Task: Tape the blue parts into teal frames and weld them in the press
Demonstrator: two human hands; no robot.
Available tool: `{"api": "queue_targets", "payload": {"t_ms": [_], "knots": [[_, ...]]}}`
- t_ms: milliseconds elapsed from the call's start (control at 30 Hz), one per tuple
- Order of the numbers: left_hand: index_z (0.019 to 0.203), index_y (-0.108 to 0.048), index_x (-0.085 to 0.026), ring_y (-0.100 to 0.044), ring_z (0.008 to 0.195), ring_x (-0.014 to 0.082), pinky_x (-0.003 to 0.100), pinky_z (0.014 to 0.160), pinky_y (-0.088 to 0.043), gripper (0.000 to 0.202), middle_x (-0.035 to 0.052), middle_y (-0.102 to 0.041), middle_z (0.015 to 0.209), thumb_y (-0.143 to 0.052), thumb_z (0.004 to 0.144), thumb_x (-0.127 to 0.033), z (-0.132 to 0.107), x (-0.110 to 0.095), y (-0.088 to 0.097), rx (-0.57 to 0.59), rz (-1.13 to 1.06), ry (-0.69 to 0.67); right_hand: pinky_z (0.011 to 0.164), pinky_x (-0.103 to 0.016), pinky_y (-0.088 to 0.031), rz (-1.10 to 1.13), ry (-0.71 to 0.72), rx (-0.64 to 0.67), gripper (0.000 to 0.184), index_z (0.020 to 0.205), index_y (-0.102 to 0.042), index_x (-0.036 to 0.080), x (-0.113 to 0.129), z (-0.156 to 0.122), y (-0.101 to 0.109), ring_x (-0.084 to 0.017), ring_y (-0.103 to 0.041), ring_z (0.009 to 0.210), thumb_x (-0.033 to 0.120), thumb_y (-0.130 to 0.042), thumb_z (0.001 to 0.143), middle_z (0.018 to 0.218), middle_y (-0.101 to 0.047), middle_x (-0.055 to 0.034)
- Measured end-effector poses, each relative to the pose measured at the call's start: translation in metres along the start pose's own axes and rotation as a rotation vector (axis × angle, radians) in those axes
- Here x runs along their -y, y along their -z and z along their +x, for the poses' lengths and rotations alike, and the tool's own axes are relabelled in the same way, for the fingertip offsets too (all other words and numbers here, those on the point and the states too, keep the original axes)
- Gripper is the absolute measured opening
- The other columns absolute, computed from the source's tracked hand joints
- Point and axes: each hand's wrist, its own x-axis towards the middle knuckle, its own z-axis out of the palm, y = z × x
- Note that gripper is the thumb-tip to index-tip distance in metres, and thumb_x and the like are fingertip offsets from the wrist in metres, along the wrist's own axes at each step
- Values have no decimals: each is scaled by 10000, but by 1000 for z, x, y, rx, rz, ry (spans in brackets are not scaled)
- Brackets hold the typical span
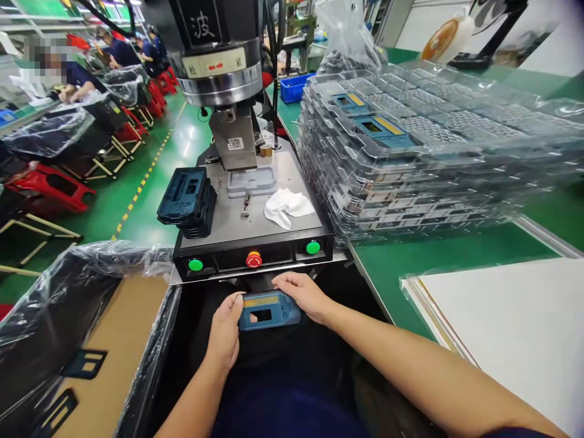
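Observation:
I hold a blue plastic housing with a yellow strip and a rectangular window low over my lap, just below the machine's front edge. My left hand grips its left end, fingers curled around it. My right hand wraps over its right end and top edge. On the press table ahead a stack of dark blue housings sits at the left. A grey fixture nest lies under the press head.
The press panel carries two green buttons and a red stop button. A white cloth lies on the plate. Stacked clear trays stand at the right. A plastic-lined carton is at the left. White sheets lie at the right.

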Motion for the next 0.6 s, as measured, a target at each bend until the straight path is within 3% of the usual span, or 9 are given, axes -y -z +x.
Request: {"api": "queue_targets", "payload": {"t_ms": [300,600], "knots": [[1031,-602,-125,-642,628,152,295,646,-541,454,43,-678,843,-721,728,-442,-5,-8,3,35,-192,43,677,-274,-411,69,-8,3,291,816,-670,167,4,-1,1,-129,-546,691,432,-682,697,742,-629,1],[1066,-590,-117,-646,607,153,285,614,-556,390,54,-683,841,-688,762,-341,-2,-10,6,11,-261,111,653,-268,-417,46,-40,-2,316,834,-648,157,-2,5,1,-123,-539,669,437,-677,691,739,-619,1]]}}
